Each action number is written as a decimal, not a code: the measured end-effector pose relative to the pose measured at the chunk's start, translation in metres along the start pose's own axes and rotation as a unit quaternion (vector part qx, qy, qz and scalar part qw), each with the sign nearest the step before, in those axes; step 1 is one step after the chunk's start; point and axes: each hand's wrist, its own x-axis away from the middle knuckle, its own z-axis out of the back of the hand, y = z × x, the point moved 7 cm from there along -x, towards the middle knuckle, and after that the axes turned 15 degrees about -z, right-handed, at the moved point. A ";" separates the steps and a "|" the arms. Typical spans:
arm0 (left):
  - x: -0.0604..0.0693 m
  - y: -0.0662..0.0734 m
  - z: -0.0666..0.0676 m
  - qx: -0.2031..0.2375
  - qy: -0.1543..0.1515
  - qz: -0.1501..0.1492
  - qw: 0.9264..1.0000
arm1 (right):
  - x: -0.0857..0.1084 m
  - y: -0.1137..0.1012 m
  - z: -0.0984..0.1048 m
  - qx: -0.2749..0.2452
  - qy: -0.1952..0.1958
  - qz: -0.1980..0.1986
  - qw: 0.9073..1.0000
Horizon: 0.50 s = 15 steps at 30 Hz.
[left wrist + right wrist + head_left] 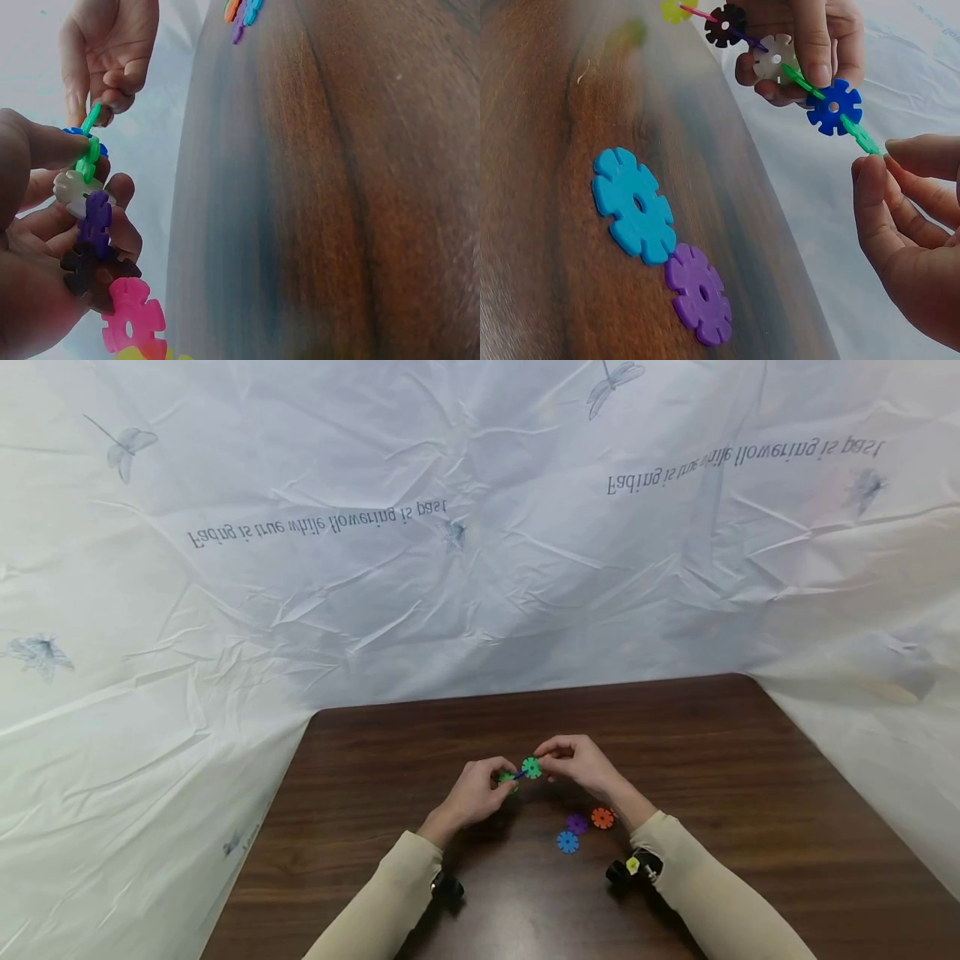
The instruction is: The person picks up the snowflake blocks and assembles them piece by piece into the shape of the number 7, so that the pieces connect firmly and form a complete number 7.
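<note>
My left hand (474,792) grips a chain of notched plastic snowflake discs by a green disc (90,159), with its other fingers behind a white disc (768,66). Beyond these the chain trails off through a purple disc (95,225), a dark brown disc (96,276), a pink disc (135,311) and a yellow disc (676,9). At the other end, a blue disc (846,97) carries a second green disc (531,767), slotted into it at an angle. Thumb and fingertips of my right hand (585,766) pinch that end disc's outer edge.
Loose on the brown wooden table (360,860), nearer me, lie a light blue disc (567,842), a purple disc (577,823) and an orange disc (602,817) by the right forearm. White printed sheeting (465,593) hangs around the table.
</note>
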 end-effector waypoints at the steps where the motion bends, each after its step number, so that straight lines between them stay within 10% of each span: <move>1: 0.000 0.000 0.000 0.000 0.002 -0.001 1.000 | 0.001 0.000 0.001 0.003 0.001 -0.001 1.000; 15: 0.000 0.001 0.002 -0.008 0.020 0.000 1.000 | 0.027 -0.026 0.003 0.095 -0.004 0.022 0.995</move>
